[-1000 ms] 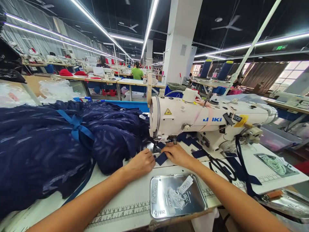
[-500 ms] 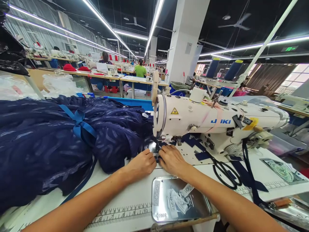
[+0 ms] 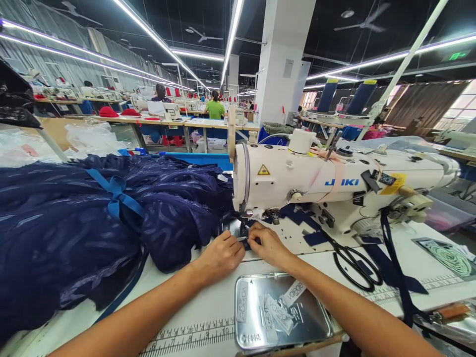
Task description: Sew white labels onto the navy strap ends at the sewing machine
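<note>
both forearms reached in from the tabletop's (image 3: 193, 317) near edge; left hand (image 3: 221, 256) and right hand (image 3: 268, 244) met fingertip to fingertip, pinching a small navy fabric piece (image 3: 244, 240) under the sewing machine (image 3: 316, 183) needle.

Both forearms were bare to the near edge; left hand (image 3: 223, 255) and right hand (image 3: 268, 245) wore no gloves, rings or watch
</note>
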The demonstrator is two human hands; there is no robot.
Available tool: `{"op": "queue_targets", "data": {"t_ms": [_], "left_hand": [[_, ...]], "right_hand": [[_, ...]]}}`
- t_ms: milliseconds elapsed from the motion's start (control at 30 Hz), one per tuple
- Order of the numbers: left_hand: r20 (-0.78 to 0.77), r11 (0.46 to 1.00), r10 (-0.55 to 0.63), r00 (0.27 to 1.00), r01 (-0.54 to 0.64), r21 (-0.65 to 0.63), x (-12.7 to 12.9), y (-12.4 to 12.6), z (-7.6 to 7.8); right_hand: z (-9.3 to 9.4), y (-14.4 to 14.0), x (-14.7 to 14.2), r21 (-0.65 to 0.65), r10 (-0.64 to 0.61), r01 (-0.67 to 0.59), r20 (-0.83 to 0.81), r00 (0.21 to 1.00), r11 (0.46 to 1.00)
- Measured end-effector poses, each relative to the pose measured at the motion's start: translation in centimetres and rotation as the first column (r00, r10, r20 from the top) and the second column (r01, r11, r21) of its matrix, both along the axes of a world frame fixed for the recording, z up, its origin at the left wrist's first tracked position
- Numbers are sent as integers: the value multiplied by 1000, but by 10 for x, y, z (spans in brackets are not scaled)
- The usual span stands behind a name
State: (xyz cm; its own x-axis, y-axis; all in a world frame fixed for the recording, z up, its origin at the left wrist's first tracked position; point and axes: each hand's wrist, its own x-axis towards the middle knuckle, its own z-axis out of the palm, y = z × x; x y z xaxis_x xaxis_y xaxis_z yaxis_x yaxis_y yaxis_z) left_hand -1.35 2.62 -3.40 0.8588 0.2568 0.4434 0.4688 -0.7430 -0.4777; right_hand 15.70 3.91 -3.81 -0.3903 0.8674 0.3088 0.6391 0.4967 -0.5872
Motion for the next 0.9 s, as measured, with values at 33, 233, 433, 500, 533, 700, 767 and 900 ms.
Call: {"op": "queue_targets", "data": {"t_ms": [33,233,433,500,533,700,767,900], "left_hand": [[-12,1000,4,1000,-4,-7,1,0,0],[-53,1000,21,998,-21,-15,2,0,0],[-44,1000,19,999,-19,-15,2,0,0],[-53,999,22,998,-24,-28,2,0,0],[-61,999,24,998,-26,-37,2,0,0],[-105,993,22,994,-34,-111,2,2,0],[-106,988,25,994,-41,-146,1,2,3],[-70,985,29,997,-41,-171,-11,-2,15]], "right_hand": [[0,0,0,-1,0,0,-2,1000,1000],[2,-3,0,14,-19,18,54,998,1000],[1,-4,3,14,18,-18,11,1000,1000],[1,-5,6,6,50,-50,-12,999,999],[1,-6,7,9,62,-62,-6,998,998],[1,-19,6,148,78,-110,211,974,983],[0,-25,2,230,26,-110,339,940,967],[-2,-29,1,322,-19,-172,514,858,931]]}}
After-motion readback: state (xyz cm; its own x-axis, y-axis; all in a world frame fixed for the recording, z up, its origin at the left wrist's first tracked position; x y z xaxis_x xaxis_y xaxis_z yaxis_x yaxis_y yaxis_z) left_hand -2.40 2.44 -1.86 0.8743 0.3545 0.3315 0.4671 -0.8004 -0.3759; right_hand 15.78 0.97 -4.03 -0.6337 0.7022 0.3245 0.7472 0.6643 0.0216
